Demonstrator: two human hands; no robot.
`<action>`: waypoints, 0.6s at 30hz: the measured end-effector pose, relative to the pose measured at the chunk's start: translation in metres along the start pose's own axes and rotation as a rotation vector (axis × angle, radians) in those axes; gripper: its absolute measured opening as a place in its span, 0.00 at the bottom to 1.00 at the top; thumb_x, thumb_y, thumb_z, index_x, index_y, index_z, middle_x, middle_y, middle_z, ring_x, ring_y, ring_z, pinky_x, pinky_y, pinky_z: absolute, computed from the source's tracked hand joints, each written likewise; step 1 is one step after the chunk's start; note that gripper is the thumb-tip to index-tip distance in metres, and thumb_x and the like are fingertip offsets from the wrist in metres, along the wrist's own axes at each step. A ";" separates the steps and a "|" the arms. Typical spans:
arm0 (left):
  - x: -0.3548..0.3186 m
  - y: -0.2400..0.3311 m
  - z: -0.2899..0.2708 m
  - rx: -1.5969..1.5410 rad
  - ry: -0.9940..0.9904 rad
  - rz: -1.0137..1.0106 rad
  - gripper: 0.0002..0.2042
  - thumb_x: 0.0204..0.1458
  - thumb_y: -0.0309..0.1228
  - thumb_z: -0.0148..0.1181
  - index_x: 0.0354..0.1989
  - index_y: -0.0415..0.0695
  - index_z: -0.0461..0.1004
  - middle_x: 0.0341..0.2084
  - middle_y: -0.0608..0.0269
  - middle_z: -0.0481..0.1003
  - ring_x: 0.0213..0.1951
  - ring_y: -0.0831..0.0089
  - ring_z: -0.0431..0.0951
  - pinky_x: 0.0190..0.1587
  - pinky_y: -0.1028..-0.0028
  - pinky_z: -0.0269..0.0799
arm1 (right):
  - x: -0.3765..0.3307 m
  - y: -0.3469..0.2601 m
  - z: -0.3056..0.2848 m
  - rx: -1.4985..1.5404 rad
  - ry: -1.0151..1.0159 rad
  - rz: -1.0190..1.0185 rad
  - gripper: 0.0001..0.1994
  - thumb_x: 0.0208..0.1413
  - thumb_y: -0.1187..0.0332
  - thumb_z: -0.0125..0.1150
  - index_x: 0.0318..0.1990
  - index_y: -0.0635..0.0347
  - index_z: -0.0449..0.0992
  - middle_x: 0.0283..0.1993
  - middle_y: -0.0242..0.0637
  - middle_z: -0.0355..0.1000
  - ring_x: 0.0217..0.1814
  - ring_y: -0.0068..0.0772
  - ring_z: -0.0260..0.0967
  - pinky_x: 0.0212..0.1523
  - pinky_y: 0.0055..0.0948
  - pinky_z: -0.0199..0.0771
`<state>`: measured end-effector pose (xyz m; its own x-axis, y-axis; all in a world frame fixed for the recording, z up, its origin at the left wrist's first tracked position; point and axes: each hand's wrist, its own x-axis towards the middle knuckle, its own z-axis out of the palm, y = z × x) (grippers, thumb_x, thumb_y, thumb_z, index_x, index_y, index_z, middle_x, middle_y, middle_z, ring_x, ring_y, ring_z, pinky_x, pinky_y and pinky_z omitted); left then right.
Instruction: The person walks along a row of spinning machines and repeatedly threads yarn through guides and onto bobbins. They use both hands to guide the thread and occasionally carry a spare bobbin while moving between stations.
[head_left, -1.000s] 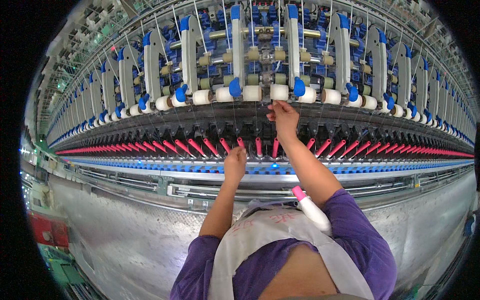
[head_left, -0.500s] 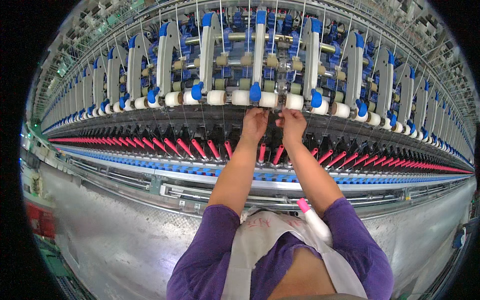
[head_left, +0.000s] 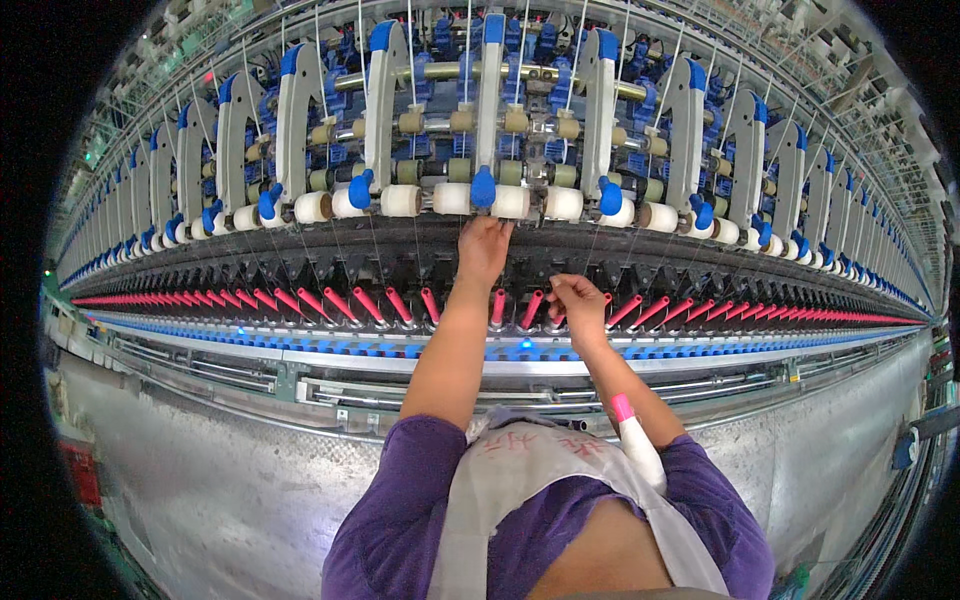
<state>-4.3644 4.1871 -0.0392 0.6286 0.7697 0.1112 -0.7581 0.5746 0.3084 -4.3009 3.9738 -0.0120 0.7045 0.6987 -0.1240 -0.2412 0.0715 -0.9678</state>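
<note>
Rollers [head_left: 480,200] meet the raised left hand [head_left: 484,248], fingers curled; right hand [head_left: 578,305] pinches thread above pink spindles [head_left: 380,303] on a long spinning frame [head_left: 300,365].

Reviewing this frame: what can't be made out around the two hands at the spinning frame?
- Head view: left hand fingertips, hidden behind the white front rollers.
- Any thread pinched by the right hand, too thin to see.
- Pink bobbin tubes behind that hand, covered.
- Bobbin tucked in the apron, lower part hidden.
</note>
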 end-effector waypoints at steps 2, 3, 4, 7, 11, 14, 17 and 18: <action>-0.016 -0.001 0.004 0.124 0.023 0.056 0.04 0.55 0.21 0.56 0.38 0.40 0.73 0.42 0.60 0.77 0.48 0.63 0.77 0.62 0.60 0.70 | 0.002 -0.005 0.005 -0.027 -0.007 0.018 0.08 0.62 0.68 0.63 0.43 0.64 0.79 0.28 0.34 0.75 0.19 0.21 0.68 0.20 0.22 0.68; -0.026 -0.002 0.007 0.201 0.074 0.095 0.07 0.57 0.20 0.56 0.42 0.40 0.73 0.41 0.61 0.77 0.49 0.66 0.77 0.60 0.64 0.69 | 0.003 -0.007 0.007 -0.009 -0.019 -0.026 0.09 0.62 0.68 0.62 0.43 0.64 0.79 0.28 0.34 0.75 0.20 0.21 0.68 0.21 0.22 0.68; -0.037 -0.003 0.010 0.311 0.154 0.121 0.09 0.58 0.19 0.56 0.47 0.40 0.74 0.39 0.62 0.77 0.50 0.69 0.77 0.59 0.68 0.69 | 0.005 -0.011 0.010 0.001 -0.022 -0.045 0.09 0.63 0.68 0.62 0.44 0.64 0.79 0.28 0.34 0.75 0.20 0.21 0.68 0.21 0.22 0.68; -0.063 -0.002 0.023 0.860 0.275 0.292 0.15 0.60 0.22 0.57 0.56 0.38 0.72 0.42 0.62 0.77 0.48 0.70 0.78 0.56 0.73 0.70 | 0.012 -0.020 0.020 0.004 -0.042 -0.072 0.11 0.63 0.68 0.62 0.49 0.65 0.79 0.28 0.34 0.75 0.21 0.22 0.68 0.24 0.21 0.68; -0.072 0.011 0.043 1.344 0.195 0.567 0.14 0.61 0.25 0.58 0.56 0.41 0.75 0.38 0.58 0.75 0.39 0.70 0.78 0.45 0.72 0.73 | 0.027 -0.032 0.036 0.044 -0.021 -0.103 0.13 0.64 0.67 0.60 0.52 0.63 0.78 0.28 0.34 0.76 0.21 0.21 0.68 0.23 0.21 0.68; -0.068 0.020 0.054 1.503 0.179 0.652 0.13 0.59 0.25 0.58 0.53 0.43 0.77 0.35 0.56 0.74 0.35 0.66 0.77 0.41 0.71 0.73 | 0.044 -0.039 0.050 0.081 0.010 -0.226 0.13 0.64 0.67 0.61 0.51 0.64 0.78 0.28 0.35 0.77 0.20 0.22 0.68 0.22 0.23 0.68; -0.073 0.021 0.055 1.461 0.177 0.650 0.13 0.59 0.24 0.58 0.52 0.43 0.77 0.36 0.57 0.74 0.35 0.67 0.77 0.40 0.71 0.73 | 0.057 -0.040 0.062 0.134 0.057 -0.138 0.12 0.63 0.68 0.61 0.49 0.65 0.79 0.28 0.37 0.77 0.19 0.23 0.68 0.21 0.23 0.68; -0.077 0.020 0.053 1.453 0.185 0.649 0.13 0.59 0.24 0.58 0.52 0.43 0.77 0.36 0.57 0.74 0.35 0.68 0.78 0.40 0.71 0.73 | 0.059 -0.039 0.064 0.160 0.086 -0.130 0.10 0.62 0.69 0.62 0.46 0.65 0.79 0.28 0.37 0.78 0.18 0.23 0.68 0.21 0.23 0.68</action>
<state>-4.4184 4.1247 0.0080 0.1707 0.8503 0.4978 -0.0072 -0.5041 0.8636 -4.2923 4.0581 0.0328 0.7889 0.6139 -0.0256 -0.2432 0.2737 -0.9306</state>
